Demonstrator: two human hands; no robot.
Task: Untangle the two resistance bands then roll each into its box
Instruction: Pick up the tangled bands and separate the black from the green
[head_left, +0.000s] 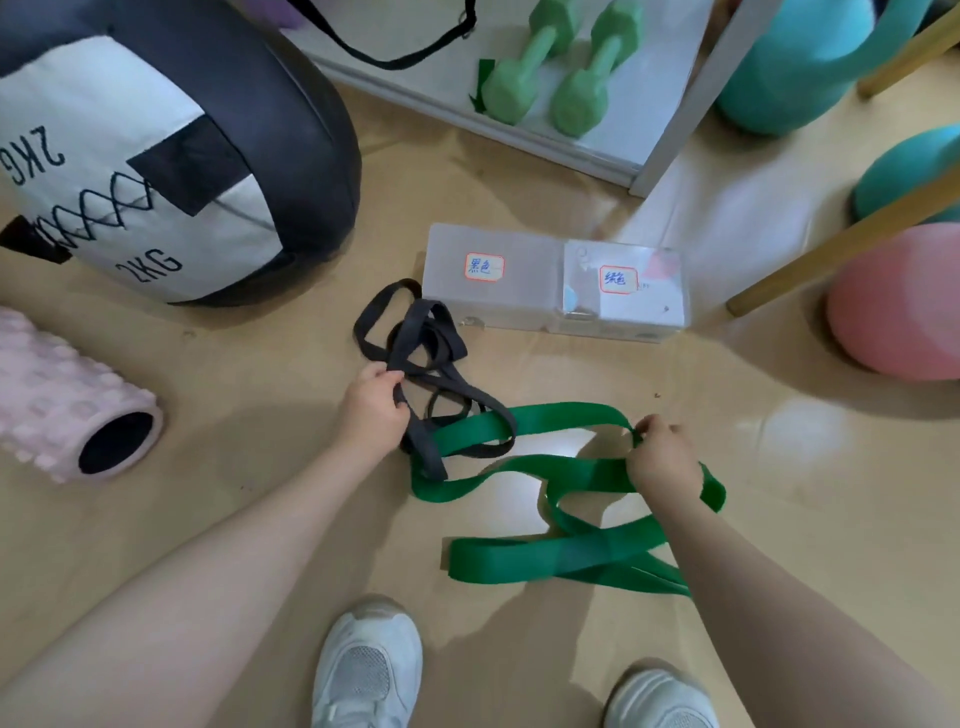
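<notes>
A black resistance band (415, 338) lies in loose loops on the floor, and its lower loops cross over a green resistance band (561, 467) that sprawls to the right. My left hand (371, 408) grips a strand of the black band. My right hand (662, 457) pinches a fold of the green band. Just behind the bands stand two clear plastic boxes side by side, the left box (519, 306) and the right box (660, 304), each with a small handwritten label on its lid.
A 2KG black-and-white weighted ball (156, 156) sits at the back left, a pink foam roller (67, 400) at the left. A shelf holds two green dumbbells (550, 67). Teal balls (789, 67), a pink ball (898, 306) and wooden legs (841, 244) crowd the right. My white shoes (369, 670) are below.
</notes>
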